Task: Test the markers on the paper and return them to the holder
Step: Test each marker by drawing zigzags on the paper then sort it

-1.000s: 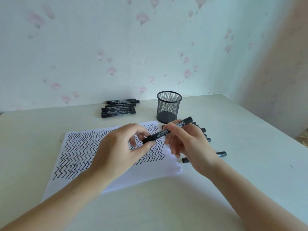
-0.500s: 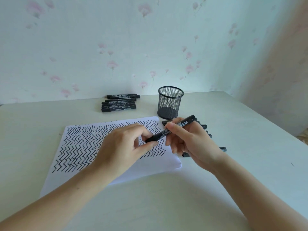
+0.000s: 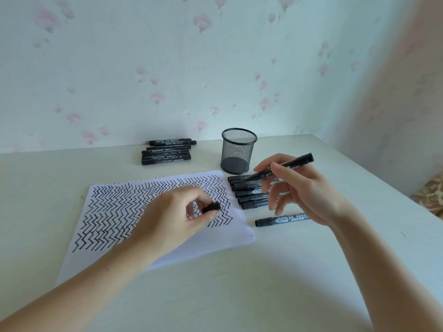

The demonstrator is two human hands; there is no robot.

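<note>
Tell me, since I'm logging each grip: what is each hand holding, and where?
Right hand pinches the uncapped marker mid-barrel; left hand pinches its cap between thumb and fingers.

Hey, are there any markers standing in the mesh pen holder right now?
No, the black mesh pen holder shows only its bare bottom through the wire, with every marker lying on the table or held.
</note>
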